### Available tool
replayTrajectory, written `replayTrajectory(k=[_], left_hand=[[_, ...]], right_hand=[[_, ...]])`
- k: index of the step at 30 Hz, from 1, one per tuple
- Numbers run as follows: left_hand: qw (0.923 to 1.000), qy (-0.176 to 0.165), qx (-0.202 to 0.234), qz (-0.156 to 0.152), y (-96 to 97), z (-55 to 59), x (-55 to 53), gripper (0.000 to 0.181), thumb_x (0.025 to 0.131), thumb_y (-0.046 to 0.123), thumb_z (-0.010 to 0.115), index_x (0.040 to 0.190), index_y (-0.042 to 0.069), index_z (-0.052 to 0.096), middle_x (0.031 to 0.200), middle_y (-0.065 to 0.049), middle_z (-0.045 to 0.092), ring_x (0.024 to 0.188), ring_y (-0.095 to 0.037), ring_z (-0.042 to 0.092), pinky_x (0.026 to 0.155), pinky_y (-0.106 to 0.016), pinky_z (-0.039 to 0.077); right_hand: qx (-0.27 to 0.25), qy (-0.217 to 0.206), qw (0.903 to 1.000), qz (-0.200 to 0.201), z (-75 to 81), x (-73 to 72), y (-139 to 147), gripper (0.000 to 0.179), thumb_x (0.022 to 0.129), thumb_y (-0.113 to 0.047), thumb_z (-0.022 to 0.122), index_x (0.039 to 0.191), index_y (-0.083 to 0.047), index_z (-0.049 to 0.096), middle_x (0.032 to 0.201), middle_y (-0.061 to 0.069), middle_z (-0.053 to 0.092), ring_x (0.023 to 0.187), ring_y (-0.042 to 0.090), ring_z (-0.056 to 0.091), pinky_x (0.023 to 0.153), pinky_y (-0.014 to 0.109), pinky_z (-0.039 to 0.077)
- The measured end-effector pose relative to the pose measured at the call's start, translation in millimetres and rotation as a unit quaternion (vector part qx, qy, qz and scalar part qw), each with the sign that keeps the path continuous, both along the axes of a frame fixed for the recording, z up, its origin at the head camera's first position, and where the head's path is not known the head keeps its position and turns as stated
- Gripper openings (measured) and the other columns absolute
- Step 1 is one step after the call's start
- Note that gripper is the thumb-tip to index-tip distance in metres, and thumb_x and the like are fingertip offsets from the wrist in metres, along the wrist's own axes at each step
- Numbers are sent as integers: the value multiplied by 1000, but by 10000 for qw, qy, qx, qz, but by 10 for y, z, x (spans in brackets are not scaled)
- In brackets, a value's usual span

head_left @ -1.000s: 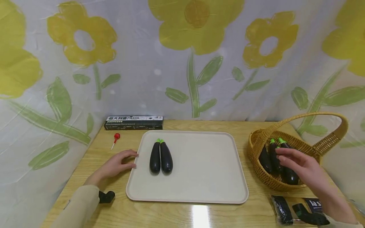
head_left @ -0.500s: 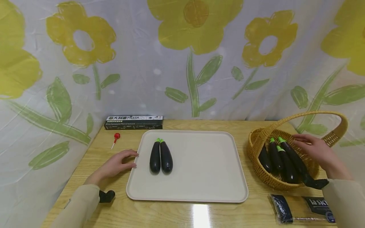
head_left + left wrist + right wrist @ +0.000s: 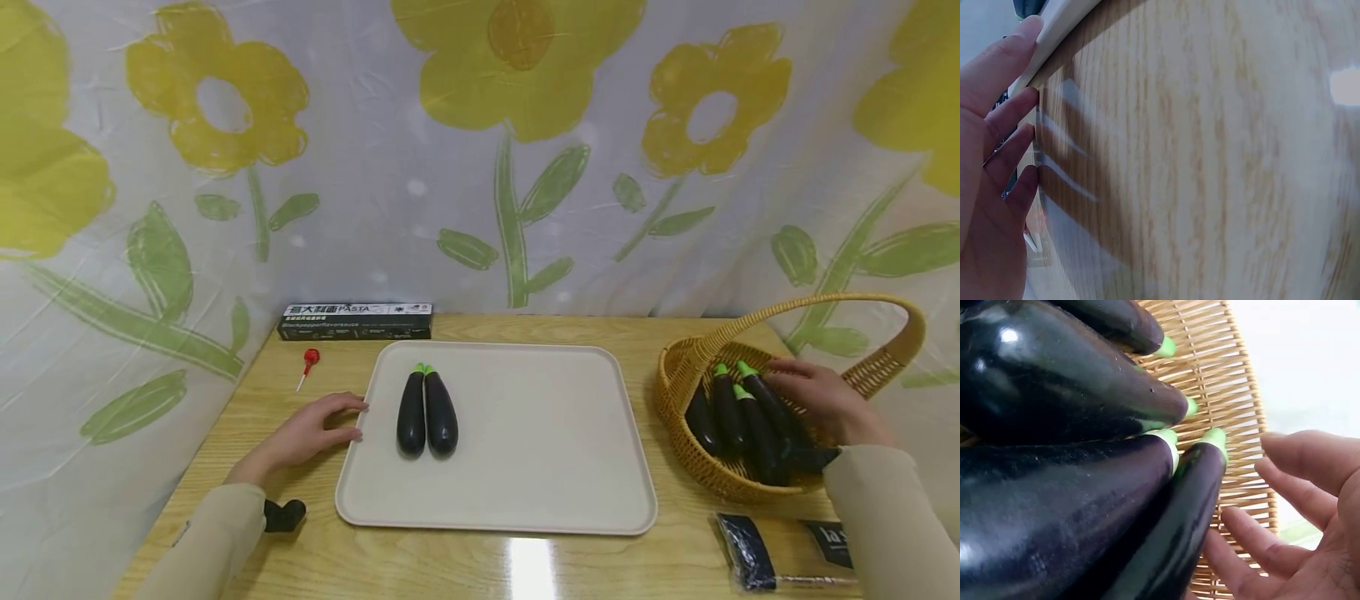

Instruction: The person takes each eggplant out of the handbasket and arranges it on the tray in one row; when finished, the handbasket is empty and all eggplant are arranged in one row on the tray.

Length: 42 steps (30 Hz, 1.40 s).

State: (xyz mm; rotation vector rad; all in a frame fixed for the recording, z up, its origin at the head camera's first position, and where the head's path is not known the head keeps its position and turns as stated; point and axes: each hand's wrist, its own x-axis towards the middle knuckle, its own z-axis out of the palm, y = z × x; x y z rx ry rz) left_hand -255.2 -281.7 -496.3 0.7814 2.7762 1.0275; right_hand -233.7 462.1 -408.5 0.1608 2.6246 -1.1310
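My left hand rests with its fingertips at the left rim of a pale tray; in the left wrist view its thumb lies by that rim. Two dark eggplants, a left one and a right one, lie side by side on the tray, green ends away from me. My right hand reaches into a wicker basket holding several eggplants. In the right wrist view its spread fingers are beside the nearest eggplant, not curled round it.
A black pasta box stands at the back left, with a red lollipop in front of it. The basket's tall handle arches over its right side. A clear-and-black pasta packet lies before the basket, partly hidden by my sleeve.
My right hand has moved from above the basket's eggplants to their right side, then slightly lower into the basket. The left hand and the eggplants on the tray stay put.
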Motion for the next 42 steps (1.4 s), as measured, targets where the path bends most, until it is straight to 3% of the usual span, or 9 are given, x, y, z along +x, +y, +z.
replayTrajectory(k=[6,8,14,17,21,26,35,38,42], left_hand=[[10000,1,5,-4,11,21,6,40,89,25,73,124,8,64,132,-16,58,128,-39,48,107,-58,35],[10000,30,2,-5,16,30,12,39,89,25,74,123,8,64,132,-17,58,127,-39,48,107,-58,35],[10000,56,14,13,15,29,13,40,88,25,74,122,8,64,132,-18,58,127,-40,48,106,-59,35],[10000,-2,28,43,9,23,9,40,88,25,74,123,8,64,133,-17,57,128,-40,48,107,-58,35],[10000,-45,30,48,9,26,9,40,88,24,74,123,7,64,133,-18,57,128,-40,47,107,-58,34],[10000,-72,30,56,13,28,11,40,88,25,74,123,8,64,133,-18,57,128,-40,47,107,-59,34],[10000,-94,-30,6,7,24,9,40,90,27,73,124,9,63,133,-17,57,129,-40,47,107,-59,34],[9999,-118,-32,41,5,28,7,40,89,27,73,124,9,63,134,-17,56,130,-41,45,108,-59,34],[9999,-105,-31,52,12,38,12,40,89,26,73,124,9,64,134,-17,57,129,-40,46,108,-59,34]], right_hand=[[-584,-445,9971,199,-11,34,7,60,108,-27,33,150,11,13,149,41,16,129,48,36,95,61,45],[-639,-525,9962,276,6,56,-4,58,108,-24,31,150,10,11,148,42,14,134,57,21,95,69,40],[-609,-547,9957,435,1,61,26,55,105,-13,38,150,9,14,148,43,12,133,61,18,98,72,34],[-542,-484,9956,593,-35,57,56,54,103,-6,43,147,11,20,146,45,15,132,61,23,98,67,39],[-448,-431,9948,805,-94,58,88,48,100,-2,48,140,17,29,142,46,26,126,54,40,92,47,51],[-387,-483,9929,1019,-124,72,105,46,99,-3,51,136,19,35,138,44,35,122,45,47,83,30,53],[-597,-895,9891,1000,-102,71,65,52,97,-2,52,141,17,31,141,46,25,113,36,52,79,37,54],[-514,-827,9898,1043,-85,64,55,53,95,-1,53,141,16,31,140,46,26,110,35,53,76,38,54],[140,-386,9904,1316,-36,75,28,52,96,-6,57,138,16,37,134,47,35,115,48,49,78,39,54]])
